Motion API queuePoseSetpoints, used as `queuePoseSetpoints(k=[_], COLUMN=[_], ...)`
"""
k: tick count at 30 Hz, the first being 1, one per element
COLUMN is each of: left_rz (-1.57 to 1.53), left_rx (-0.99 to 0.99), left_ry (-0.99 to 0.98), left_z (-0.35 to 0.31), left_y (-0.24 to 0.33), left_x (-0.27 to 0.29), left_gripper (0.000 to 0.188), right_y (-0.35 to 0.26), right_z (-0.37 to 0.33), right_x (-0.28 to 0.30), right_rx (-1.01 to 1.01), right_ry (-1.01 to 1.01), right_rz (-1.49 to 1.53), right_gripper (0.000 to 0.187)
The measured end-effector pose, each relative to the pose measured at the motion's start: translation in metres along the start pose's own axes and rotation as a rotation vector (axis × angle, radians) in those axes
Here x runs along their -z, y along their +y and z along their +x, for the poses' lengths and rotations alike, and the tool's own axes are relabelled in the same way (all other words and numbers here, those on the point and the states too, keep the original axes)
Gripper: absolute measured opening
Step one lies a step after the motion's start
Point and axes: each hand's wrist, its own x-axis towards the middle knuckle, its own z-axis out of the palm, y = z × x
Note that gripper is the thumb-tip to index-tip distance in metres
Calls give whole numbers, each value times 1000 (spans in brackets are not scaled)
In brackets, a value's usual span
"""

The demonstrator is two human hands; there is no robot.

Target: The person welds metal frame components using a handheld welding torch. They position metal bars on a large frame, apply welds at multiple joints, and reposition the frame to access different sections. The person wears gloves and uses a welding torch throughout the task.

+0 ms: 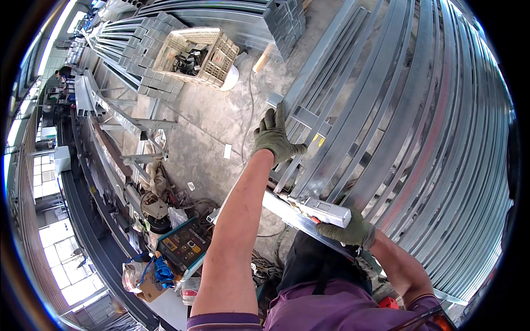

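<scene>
The short metal block (329,212) sits at the near end of the steel bars (356,118). The gloved right hand (349,228) is against the block; whether it is clamped cannot be told. The gloved left hand (274,138), apart from the right, is spread at the bars' left edge. Left of the bars: a plastic crate (221,59) and, nearer, a dark machine (185,245).

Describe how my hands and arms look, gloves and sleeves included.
The left hand and right hand wear matching dull olive-green gloves that cover the fingers and end around the wrist. Both forearms are bare. The sleeves are short and purple; the left sleeve has a darker cuff with a thin pale stripe.
</scene>
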Motion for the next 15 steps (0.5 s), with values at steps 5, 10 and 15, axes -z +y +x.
queuePoseSetpoints(k=[5,10,15], left_rz=[25,36,38], left_rx=[15,16,18], left_ry=[-47,-26,-30], left_z=[-1,1,1], left_y=[3,-1,0], left_x=[5,1,0], left_gripper=[149,154,154], right_y=[3,-2,-6], right_z=[4,5,6], right_x=[-1,-3,-3], right_rx=[-27,-38,-73], right_ry=[-14,-12,-44], right_rz=[-6,2,38], right_gripper=[53,52,52])
